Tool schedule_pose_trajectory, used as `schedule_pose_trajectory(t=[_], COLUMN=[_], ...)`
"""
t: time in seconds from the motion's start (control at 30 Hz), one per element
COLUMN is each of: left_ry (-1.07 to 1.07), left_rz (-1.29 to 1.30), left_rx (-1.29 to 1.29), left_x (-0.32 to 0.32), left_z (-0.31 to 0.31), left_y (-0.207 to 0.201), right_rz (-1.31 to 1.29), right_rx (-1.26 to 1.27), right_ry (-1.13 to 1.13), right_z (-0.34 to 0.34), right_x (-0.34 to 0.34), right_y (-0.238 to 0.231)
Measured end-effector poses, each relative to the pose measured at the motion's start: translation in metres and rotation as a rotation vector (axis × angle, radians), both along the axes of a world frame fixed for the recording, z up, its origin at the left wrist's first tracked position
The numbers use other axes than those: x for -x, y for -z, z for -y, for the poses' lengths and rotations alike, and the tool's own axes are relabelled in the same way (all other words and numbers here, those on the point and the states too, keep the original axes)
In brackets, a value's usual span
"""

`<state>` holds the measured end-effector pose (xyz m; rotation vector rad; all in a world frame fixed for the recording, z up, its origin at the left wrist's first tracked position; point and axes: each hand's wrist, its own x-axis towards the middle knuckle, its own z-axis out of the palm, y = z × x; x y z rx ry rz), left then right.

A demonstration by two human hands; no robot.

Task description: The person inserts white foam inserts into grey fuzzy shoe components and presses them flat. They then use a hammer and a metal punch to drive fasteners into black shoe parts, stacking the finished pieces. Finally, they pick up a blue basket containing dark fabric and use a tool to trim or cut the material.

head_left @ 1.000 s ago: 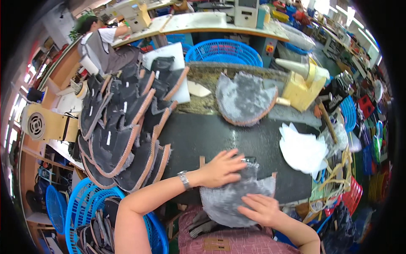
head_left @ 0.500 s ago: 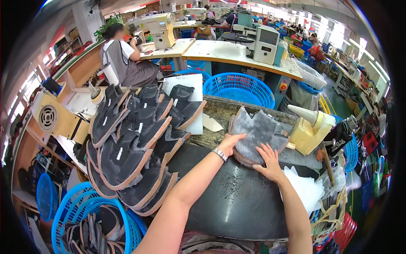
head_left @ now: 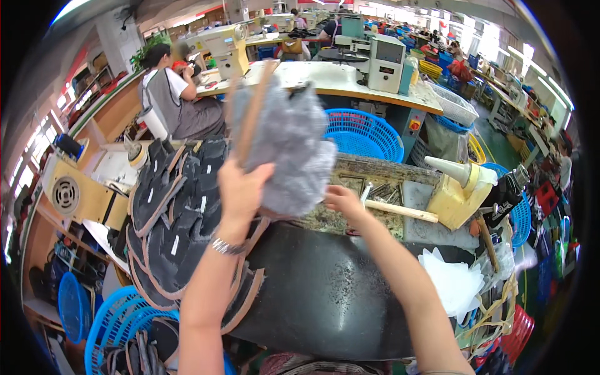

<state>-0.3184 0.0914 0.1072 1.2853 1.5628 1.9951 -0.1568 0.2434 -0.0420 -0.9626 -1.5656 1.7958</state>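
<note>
My left hand (head_left: 240, 194) grips a grey fuzzy shoe upper (head_left: 290, 150) with brown edges, thumb across its grey face. The piece is raised over the workbench and smeared by motion, so I cannot tell whether it is one layer or several. My right hand (head_left: 345, 205) is beside its lower right edge, fingers loosely bent, with nothing visible in them. To the left of the lifted piece lies an overlapping pile of black shoe uppers (head_left: 194, 219) with brown edges and small white tags. A hammer (head_left: 400, 210) with a pale wooden handle rests right of my right hand.
A black sheet (head_left: 331, 287) covers the bench's near part. Yellow container with a grey spout (head_left: 456, 194) and white plastic (head_left: 450, 284) are at right. Blue baskets stand beyond the bench (head_left: 365, 134) and at lower left (head_left: 103, 331). A seated person (head_left: 172, 94) works at far left.
My left hand has lifted the grey upper off the bench and swung it left, uncovering the hammer and metal tools. My right hand has left the piece's face and moved left and up.
</note>
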Motion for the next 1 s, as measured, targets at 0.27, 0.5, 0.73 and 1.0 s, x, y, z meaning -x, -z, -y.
schedule_pose_trajectory(t=[0.27, 0.5, 0.73, 1.0], left_ry=[-0.221, -0.528, -0.541, -0.443], left_rz=[-0.043, -0.794, -1.162, -1.275], left_rx=[0.128, 0.117, 0.047, 0.315], left_x=[0.032, 0.035, 0.024, 0.003], left_z=[0.065, 0.073, 0.042, -0.018], left_y=[0.012, 0.045, 0.033, 0.072], right_rz=[-0.191, 0.017, -0.059, -0.047], right_rx=[0.207, -0.110, -0.181, 0.150], right_ry=[0.009, 0.174, 0.253, 0.496], right_z=[-0.042, -0.034, 0.003, 0.111], right_x=[0.143, 0.083, -0.074, -0.202], right_y=[0.057, -0.014, -0.056, -0.019])
